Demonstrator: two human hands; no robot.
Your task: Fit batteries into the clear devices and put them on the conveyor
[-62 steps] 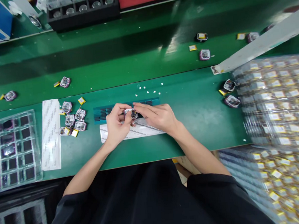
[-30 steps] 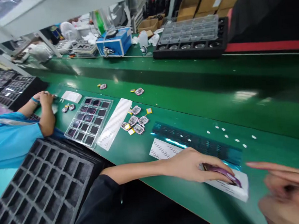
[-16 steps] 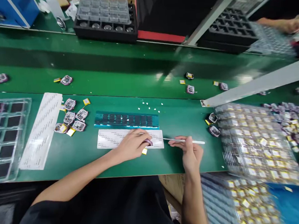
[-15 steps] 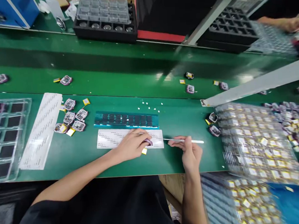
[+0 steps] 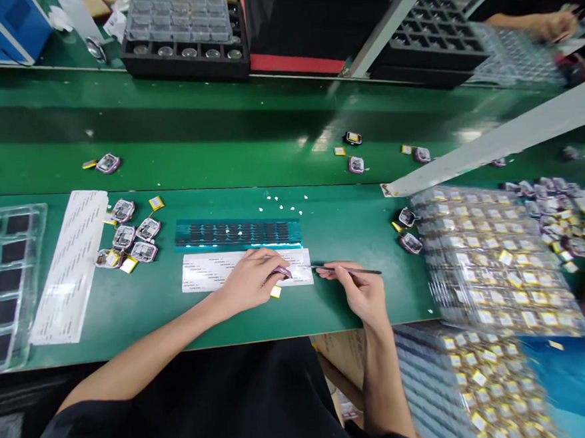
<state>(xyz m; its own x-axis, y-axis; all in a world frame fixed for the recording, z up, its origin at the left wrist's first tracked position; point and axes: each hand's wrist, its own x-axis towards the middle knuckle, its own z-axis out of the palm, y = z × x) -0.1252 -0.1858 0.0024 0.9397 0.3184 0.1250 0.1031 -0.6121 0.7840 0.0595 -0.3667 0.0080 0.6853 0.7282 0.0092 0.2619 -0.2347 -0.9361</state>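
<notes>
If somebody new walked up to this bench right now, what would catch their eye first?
Probably the tall stack of clear trays at the right end of the bench, with rows of small yellow-and-white pieces. Next, the two hands at the middle: the left hand holds a purple-rimmed case over a white printed sheet, and the right hand holds a thin dark tool.

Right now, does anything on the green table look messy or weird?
A little: small white scraps lie scattered beyond the teal strip, with a couple on top of it. They look like stray litter, but I can't tell what they are.
</notes>
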